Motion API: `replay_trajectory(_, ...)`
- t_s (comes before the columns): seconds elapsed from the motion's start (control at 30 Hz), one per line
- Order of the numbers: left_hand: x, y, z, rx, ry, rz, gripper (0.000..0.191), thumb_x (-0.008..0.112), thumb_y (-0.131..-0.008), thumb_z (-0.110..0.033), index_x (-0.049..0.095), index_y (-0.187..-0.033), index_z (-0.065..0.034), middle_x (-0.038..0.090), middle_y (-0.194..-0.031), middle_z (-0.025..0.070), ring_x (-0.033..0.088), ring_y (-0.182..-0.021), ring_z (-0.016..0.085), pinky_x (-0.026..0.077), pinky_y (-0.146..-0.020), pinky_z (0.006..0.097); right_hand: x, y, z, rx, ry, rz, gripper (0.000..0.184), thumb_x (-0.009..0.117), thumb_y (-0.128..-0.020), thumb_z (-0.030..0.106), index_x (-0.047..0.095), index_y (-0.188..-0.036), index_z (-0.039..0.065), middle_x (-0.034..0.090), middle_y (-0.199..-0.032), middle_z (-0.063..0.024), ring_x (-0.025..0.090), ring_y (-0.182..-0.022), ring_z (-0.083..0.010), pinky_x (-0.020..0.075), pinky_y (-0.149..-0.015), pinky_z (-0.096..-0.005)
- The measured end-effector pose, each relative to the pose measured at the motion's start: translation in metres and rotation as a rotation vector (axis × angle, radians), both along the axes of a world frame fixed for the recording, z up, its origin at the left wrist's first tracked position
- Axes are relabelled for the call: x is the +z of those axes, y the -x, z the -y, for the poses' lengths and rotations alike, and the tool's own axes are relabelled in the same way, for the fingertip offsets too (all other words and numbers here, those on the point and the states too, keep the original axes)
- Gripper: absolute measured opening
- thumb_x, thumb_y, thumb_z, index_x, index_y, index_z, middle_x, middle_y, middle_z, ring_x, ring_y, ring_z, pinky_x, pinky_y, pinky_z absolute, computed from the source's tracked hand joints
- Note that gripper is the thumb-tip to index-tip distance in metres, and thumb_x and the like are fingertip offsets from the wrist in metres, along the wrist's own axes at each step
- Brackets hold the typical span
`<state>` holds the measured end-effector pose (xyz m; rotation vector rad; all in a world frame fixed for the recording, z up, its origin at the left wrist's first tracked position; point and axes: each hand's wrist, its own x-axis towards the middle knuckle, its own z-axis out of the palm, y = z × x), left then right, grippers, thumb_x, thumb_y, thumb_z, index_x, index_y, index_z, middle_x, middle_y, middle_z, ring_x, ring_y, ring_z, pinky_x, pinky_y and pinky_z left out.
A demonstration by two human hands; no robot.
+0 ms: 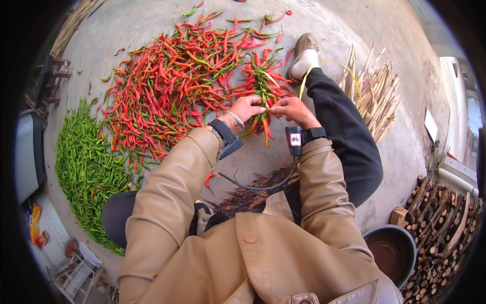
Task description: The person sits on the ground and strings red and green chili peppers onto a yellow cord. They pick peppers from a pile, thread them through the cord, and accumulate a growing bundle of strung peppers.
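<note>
A strung bunch of red chili peppers point(255, 73) lies on the concrete floor before me, its green stems gathered along the middle. My left hand point(246, 110), with a silver bangle at the wrist, pinches the near end of the bunch between thumb and fingers. Close against it, my right hand point(291, 109) grips the same stem end from the other side. The fingertips nearly meet, and what lies exactly between them is too small to tell. Several red chilies hang below the fingers. A yellow plastic strip point(302, 86) runs from near the bunch past my shoe.
A large heap of loose red chilies point(167, 87) spreads left of the bunch. Green chilies point(87, 163) are piled farther left. Dry stalks point(376, 95) lie beyond my outstretched leg point(338, 114). At lower right, a round basin point(413, 247) stands beside stacked firewood point(436, 235).
</note>
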<state>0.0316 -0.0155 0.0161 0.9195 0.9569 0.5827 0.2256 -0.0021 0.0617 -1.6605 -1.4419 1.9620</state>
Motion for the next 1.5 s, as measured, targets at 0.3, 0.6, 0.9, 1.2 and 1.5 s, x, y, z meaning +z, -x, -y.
replay_trajectory(0.3,0.003,0.012,-0.004,0.039,0.052,0.201,0.025,0.059,-0.082,-0.011,0.057,-0.106,-0.0053,0.058,-0.094,-0.0027,0.052,-0.086,0.006,0.041,-0.081,0.0230,-0.024,-0.005,-0.003,-0.709,0.214,-0.808,0.023,0.049,-0.088,0.024,0.058,-0.083,0.003,0.061,-0.090,-0.0113,0.056,-0.089,-0.0185,0.0416,-0.082,-0.0347)
replay_trajectory(0.6,0.006,0.007,-0.009,-0.240,-0.257,-0.119,0.018,0.052,-0.082,-0.002,0.056,-0.100,-0.0030,0.055,-0.090,0.0007,0.050,-0.088,0.009,0.041,-0.080,0.0249,-0.063,0.021,-0.033,-0.835,0.322,-0.837,0.022,0.044,-0.090,0.020,0.042,-0.071,0.009,0.041,-0.061,-0.0008,0.031,-0.048,-0.0064,0.0252,-0.041,-0.0197)
replay_trajectory(0.9,-0.006,0.014,-0.024,-0.299,-0.379,-0.246,0.018,0.052,-0.080,0.000,0.057,-0.097,-0.0026,0.056,-0.092,0.0025,0.053,-0.089,0.011,0.043,-0.082,0.0267,-0.071,0.000,-0.055,-0.851,0.137,-0.492,0.023,0.047,-0.088,0.020,0.045,-0.068,0.008,0.043,-0.057,-0.0006,0.028,-0.041,-0.0066,0.0224,-0.036,-0.0213)
replay_trajectory(1.2,-0.020,0.023,-0.038,-0.156,0.098,0.063,0.016,0.049,-0.084,-0.008,0.056,-0.098,-0.0021,0.059,-0.089,0.0035,0.057,-0.084,0.012,0.046,-0.077,0.0261,-0.038,0.022,0.022,-0.453,-0.178,-0.260,0.013,0.060,-0.081,0.015,0.059,-0.080,0.002,0.057,-0.067,0.0000,0.046,-0.054,-0.0035,0.0377,-0.048,-0.0188)
replay_trajectory(1.5,-0.015,0.023,-0.034,-0.012,0.489,0.172,0.014,0.051,-0.084,-0.012,0.059,-0.090,-0.0015,0.062,-0.081,0.0077,0.062,-0.073,0.018,0.050,-0.069,0.0297,-0.060,0.044,0.051,-0.186,-0.713,-0.084,0.019,0.069,-0.070,0.006,0.058,-0.085,0.002,0.053,-0.075,-0.0046,0.051,-0.069,-0.0128,0.0427,-0.064,-0.0245)
